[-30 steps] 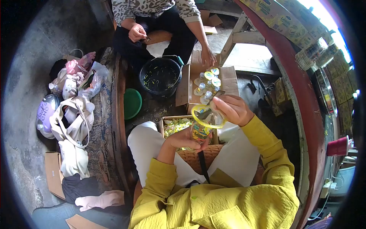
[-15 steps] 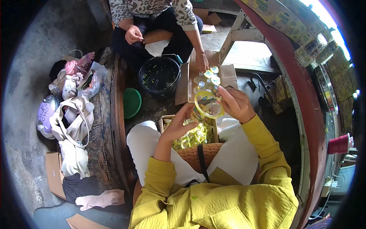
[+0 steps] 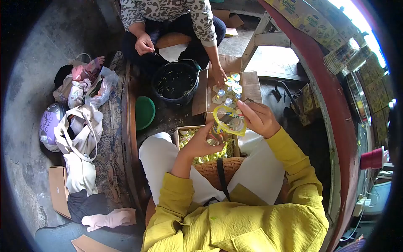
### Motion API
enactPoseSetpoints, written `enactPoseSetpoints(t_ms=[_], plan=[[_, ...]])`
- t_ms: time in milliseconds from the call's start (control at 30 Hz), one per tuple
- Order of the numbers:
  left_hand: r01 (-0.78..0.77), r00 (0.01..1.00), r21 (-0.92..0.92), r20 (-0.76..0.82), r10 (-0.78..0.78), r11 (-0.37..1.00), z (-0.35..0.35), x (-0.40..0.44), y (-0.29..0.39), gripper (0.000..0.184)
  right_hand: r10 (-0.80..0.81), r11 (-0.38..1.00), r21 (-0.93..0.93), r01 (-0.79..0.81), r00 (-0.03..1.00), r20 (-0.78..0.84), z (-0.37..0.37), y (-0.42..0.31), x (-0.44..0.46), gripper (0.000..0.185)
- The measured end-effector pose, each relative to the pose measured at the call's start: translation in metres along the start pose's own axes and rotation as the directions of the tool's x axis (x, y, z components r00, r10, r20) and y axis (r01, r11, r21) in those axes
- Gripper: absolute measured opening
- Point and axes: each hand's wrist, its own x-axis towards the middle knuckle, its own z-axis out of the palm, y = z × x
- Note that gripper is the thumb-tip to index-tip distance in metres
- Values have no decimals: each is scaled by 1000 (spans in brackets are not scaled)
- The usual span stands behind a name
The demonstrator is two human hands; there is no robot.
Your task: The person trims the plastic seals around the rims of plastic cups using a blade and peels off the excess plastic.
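My left hand (image 3: 203, 143) is closed round a clear plastic cup (image 3: 222, 128) with a yellow rim, held above my lap. The rim bends out of round and looks partly loose from the cup. Against its right side, my right hand (image 3: 260, 119) is closed with the thumb pointing up. A dark end of what looks like a small knife (image 3: 251, 101) shows behind these fingers; its blade is hard to make out. Below the cup, a cardboard box (image 3: 237, 147) holds yellow and clear strips. Just beyond, an open carton (image 3: 249, 82) contains several printed plastic cups (image 3: 236, 88).
Opposite me sits a person whose hand (image 3: 219, 76) reaches into the carton. Between us stand a black bucket (image 3: 176, 98) and a green basin (image 3: 145, 112). Bags (image 3: 79, 132) and a purple helmet (image 3: 50, 126) lie at left. A red-edged counter (image 3: 336, 126) runs along the right.
The yellow rim has gone from round to bent, and the dark blade inside it no longer shows clearly. My left hand has shifted slightly right. The other person's hand has moved a little left.
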Motion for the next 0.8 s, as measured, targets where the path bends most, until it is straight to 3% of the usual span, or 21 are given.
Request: enactPoseSetpoints(t_ms=[133, 233, 333, 433, 533, 733, 800], plan=[[104, 992, -43, 76, -101, 994, -2, -4, 1, 67, -25, 999, 26, 25, 1000, -16, 0, 0, -3, 49], [175, 979, -57, 116, -167, 983, -2, -8, 19, 51, -19, 998, 52, 20, 1000, -22, 0, -1, -7, 50], [126, 981, -215, 169, -91, 968, -1, -8, 2, 50, 15, 996, 83, -13, 999, -31, 2, -3, -9, 53], [125, 989, -54, 92, -120, 991, -2, -8, 9, 50, 106, 985, 138, -102, 994, -20, 0, -4, -8, 57], [136, 978, -133, 178, -111, 982, -5, -2, -4, 53, 146, 974, 180, -135, 988, -51, -2, -6, -8, 59], [20, 996, -136, 85, -9, 991, -3, -5, -5, 53, 83, 980, 185, -72, 995, -55, -8, -12, -3, 58], [62, 993, -133, 109, -47, 989, -4, -7, 4, 53, 70, 982, 181, -60, 996, -52, -9, -14, -1, 58]])
